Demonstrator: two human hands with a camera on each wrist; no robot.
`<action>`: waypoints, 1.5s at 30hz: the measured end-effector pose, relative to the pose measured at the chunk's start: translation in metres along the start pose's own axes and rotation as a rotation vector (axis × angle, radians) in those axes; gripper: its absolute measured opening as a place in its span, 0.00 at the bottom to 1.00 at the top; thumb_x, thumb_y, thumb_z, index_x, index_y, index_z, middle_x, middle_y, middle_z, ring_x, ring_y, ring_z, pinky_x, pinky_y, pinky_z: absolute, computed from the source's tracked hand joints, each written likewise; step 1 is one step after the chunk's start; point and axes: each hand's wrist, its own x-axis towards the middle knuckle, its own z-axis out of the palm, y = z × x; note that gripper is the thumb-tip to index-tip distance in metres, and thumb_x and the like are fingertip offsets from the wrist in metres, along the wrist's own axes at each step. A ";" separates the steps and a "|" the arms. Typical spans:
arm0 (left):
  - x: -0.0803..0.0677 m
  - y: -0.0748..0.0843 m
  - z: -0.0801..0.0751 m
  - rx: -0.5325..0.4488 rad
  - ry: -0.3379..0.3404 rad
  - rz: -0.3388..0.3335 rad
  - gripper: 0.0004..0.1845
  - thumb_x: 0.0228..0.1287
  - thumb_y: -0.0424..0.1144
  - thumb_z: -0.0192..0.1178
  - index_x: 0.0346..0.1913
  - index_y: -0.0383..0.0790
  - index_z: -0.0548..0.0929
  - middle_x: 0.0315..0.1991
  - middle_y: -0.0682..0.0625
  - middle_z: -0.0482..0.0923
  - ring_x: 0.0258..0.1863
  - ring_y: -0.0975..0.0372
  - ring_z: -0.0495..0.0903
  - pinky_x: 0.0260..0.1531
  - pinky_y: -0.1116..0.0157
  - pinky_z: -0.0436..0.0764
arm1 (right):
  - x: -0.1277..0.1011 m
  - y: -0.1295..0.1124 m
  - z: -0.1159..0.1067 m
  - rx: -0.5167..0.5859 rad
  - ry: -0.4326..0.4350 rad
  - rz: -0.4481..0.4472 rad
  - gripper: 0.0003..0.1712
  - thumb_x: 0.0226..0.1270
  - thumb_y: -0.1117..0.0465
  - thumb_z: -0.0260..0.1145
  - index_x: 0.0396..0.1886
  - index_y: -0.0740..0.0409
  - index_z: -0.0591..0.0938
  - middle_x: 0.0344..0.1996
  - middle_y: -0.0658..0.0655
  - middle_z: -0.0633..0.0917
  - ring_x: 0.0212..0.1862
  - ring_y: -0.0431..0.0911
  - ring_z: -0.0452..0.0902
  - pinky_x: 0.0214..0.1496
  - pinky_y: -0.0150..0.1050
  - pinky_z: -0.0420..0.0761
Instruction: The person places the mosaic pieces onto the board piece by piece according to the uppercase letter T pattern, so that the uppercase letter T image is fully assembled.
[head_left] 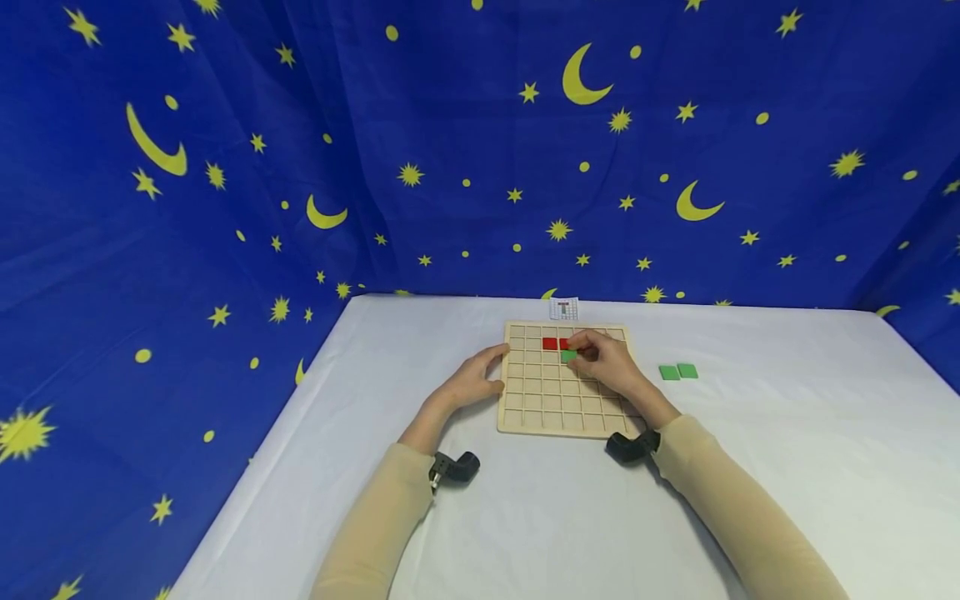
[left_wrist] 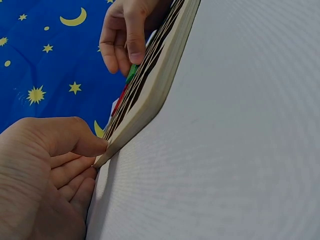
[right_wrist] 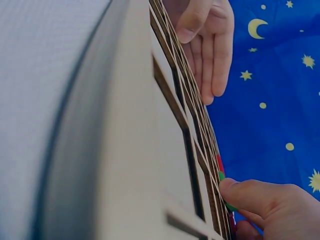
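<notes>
A square wooden grid board (head_left: 525, 417) lies on the white table. Two red tiles, one plainly visible (head_left: 550, 343) and one partly under the right fingers (head_left: 566, 343), sit in an upper row. Just below the second is a green tile (head_left: 568, 356). My right hand (head_left: 607, 362) reaches over the board and holds this green tile, thumb against it and fingertips beside the red tile; the thumb covers part of it in the right wrist view. My left hand (head_left: 471, 379) rests at the board's left edge, thumb touching the rim (left_wrist: 107, 150), fingers extended.
Two more green tiles (head_left: 678, 372) lie on the table right of the board. Behind the board is a small printed card (head_left: 564, 308) with a T-shaped pattern. A blue curtain (head_left: 480, 167) with yellow moons and stars hangs around the table (head_left: 825, 467).
</notes>
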 end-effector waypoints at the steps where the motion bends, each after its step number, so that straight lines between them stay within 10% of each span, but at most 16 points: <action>1: 0.000 0.001 0.000 0.002 0.001 -0.002 0.39 0.54 0.25 0.59 0.71 0.33 0.57 0.70 0.41 0.57 0.69 0.54 0.56 0.67 0.64 0.57 | 0.000 0.000 0.000 -0.005 0.000 -0.007 0.18 0.56 0.66 0.70 0.47 0.64 0.80 0.42 0.58 0.83 0.44 0.50 0.77 0.47 0.46 0.78; 26: 0.001 0.000 0.002 -0.015 -0.003 -0.008 0.40 0.53 0.25 0.59 0.71 0.33 0.57 0.70 0.42 0.57 0.69 0.54 0.57 0.67 0.65 0.58 | 0.002 -0.006 -0.007 0.158 -0.027 0.081 0.24 0.61 0.59 0.68 0.56 0.63 0.78 0.48 0.59 0.83 0.50 0.51 0.78 0.51 0.42 0.79; 45: 0.000 0.001 0.001 -0.001 0.007 -0.008 0.40 0.53 0.25 0.59 0.71 0.33 0.58 0.70 0.42 0.57 0.69 0.54 0.57 0.67 0.63 0.57 | -0.024 -0.007 -0.083 0.261 0.039 0.107 0.30 0.63 0.57 0.66 0.62 0.65 0.72 0.58 0.67 0.75 0.58 0.55 0.72 0.51 0.23 0.74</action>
